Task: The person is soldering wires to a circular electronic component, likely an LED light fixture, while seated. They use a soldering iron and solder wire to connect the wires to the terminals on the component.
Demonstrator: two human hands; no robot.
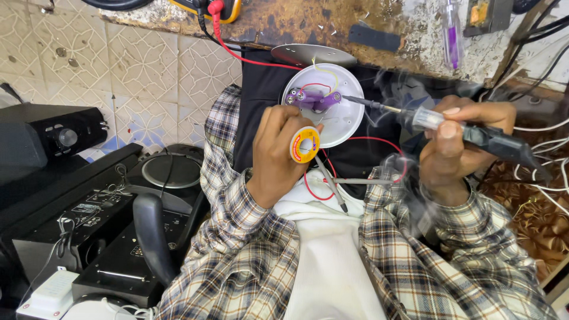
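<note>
My left hand [275,155] grips a small yellow and red spool of solder wire [304,144] and steadies a round white plastic disc [341,118] that carries a purple part [317,99] with red and yellow wires. My right hand [453,142] holds a black soldering iron [474,133] with a clear collar. Its metal tip [354,101] touches the right end of the purple part. Thin smoke drifts around the iron. A red wire [379,142] loops below the disc over my lap.
A worn, stained workbench edge [332,24] runs across the top, with a meter's red lead [237,53] hanging off it. Black audio equipment [89,219] is stacked at the left, by a tiled wall. White cables [551,154] trail at the right.
</note>
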